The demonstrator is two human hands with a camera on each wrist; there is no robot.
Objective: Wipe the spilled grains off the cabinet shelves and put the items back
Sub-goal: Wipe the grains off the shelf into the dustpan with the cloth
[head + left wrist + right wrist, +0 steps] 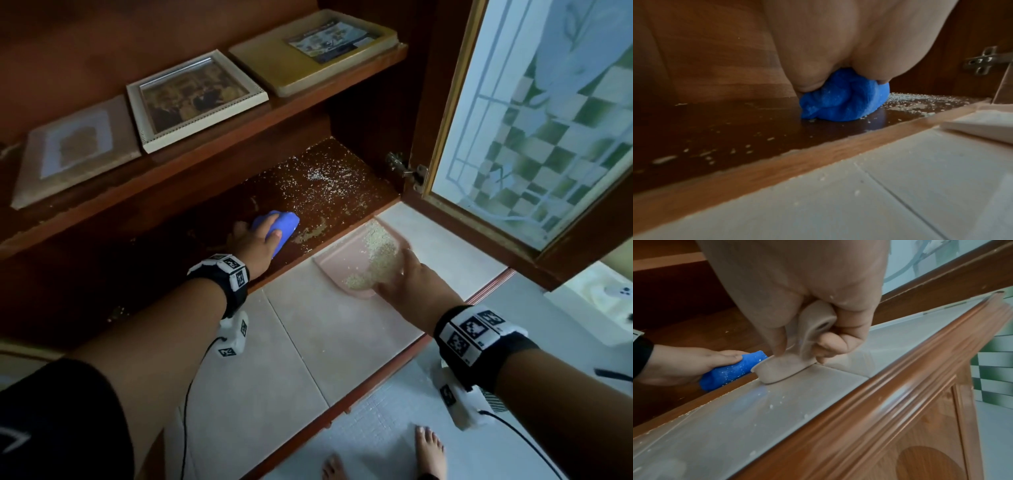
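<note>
Gripping a bunched blue cloth (276, 228), the left hand (254, 246) presses it onto the lower shelf (205, 222) of the cabinet, its fingertips lost behind the folds. Spilled grains (322, 178) lie scattered on the shelf just right of the cloth. Right of the cloth again, the right hand (416, 279) clutches the handle of a pink dustpan (346, 263) resting on the tiled surface (308, 342), grains heaped inside. Above the cloth, a framed picture (195, 99) lies flat, its image too dim to read.

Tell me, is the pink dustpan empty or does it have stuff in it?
Not empty. The pink dustpan, held by the right hand, has a heap of pale grains inside.
</note>
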